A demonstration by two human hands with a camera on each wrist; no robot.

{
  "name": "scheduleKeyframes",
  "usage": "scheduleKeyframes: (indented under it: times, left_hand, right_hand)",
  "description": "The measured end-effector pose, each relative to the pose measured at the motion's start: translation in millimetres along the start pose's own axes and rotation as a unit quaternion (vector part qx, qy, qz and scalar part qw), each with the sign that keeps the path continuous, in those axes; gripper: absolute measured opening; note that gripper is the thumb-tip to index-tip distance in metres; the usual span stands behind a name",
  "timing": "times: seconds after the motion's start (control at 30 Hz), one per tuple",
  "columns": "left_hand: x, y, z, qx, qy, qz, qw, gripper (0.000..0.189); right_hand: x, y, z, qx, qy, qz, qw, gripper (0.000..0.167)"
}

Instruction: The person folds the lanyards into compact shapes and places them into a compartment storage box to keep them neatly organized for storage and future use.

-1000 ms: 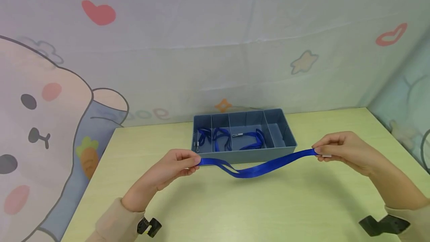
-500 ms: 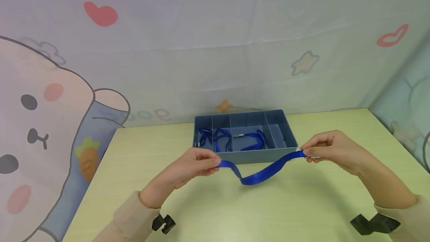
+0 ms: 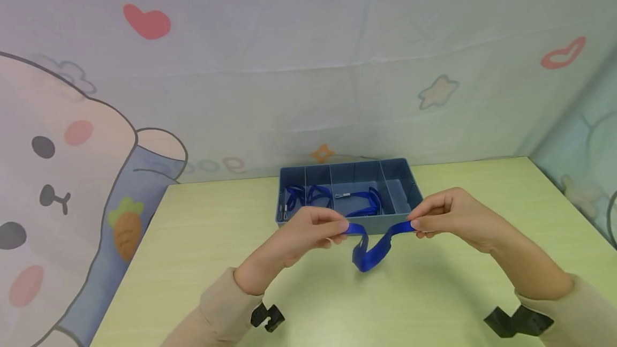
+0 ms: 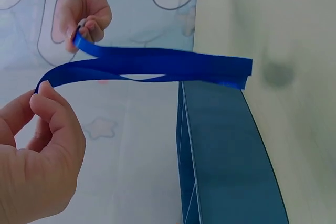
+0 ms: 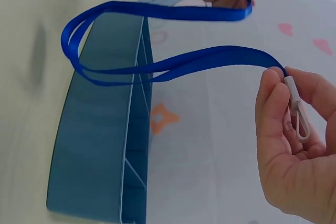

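Observation:
A blue lanyard (image 3: pixel 368 257) hangs between both hands, its middle sagging in a V above the table. My left hand (image 3: pixel 317 227) pinches one end between thumb and fingertips. The other end is pinched by my right hand (image 3: pixel 445 214); in the right wrist view a pale crimp and clip (image 5: pixel 297 109) stick out below those fingers. Behind the hands stands a blue-grey divided box (image 3: pixel 385 223). Coiled blue lanyards lie in its left, second and wide middle compartments, such as the middle lanyard (image 3: pixel 370 201) with its metal clip. The rightmost compartment (image 3: pixel 398 191) shows bare floor.
The box stands on a pale yellow-green table (image 3: pixel 207 240), close to a printed cloth backdrop (image 3: pixel 270 84) that rises behind it. A dark cable (image 3: pixel 611 218) shows at the far right edge. Each sleeve carries a black wrist mount, such as the left mount (image 3: pixel 267 317).
Both hands have moved toward each other, the left to the right and the right to the left. The lanyard has gone from nearly stretched to a deeper, folded sag.

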State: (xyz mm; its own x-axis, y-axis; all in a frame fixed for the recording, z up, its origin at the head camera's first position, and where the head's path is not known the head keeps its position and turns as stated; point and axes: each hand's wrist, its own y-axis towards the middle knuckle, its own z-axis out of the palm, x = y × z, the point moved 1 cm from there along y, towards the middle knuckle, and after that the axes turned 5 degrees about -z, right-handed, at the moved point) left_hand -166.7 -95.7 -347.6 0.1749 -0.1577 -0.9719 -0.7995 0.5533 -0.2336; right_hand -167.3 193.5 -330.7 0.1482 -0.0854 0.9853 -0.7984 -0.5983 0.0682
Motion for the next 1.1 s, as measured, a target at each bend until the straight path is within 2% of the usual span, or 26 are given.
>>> scheduleKeyframes:
  times: [0.37, 0.57, 0.83, 1.1]
  left_hand:
    - [-1.6, 13.9, 23.1, -0.009, -0.004, 0.014, 0.9999, 0.024]
    - [-1.8, 17.5, 31.3, -0.009, -0.018, 0.019, 0.9996, 0.024]
    - [0.8, 22.2, 37.9, -0.027, -0.047, 0.024, 0.9982, 0.024]
    - [2.3, 22.2, 42.9, -0.059, -0.061, 0.005, 0.9963, 0.022]
  right_hand:
    - [6.5, 16.5, 21.5, 0.001, 0.001, 0.023, 0.9997, 0.009]
    - [6.9, 22.1, 28.4, -0.002, 0.004, 0.038, 0.9993, 0.016]
    - [3.8, 27.9, 34.9, -0.014, 0.015, 0.054, 0.9983, 0.024]
    - [3.3, 29.4, 36.9, -0.032, 0.027, 0.069, 0.9967, 0.027]
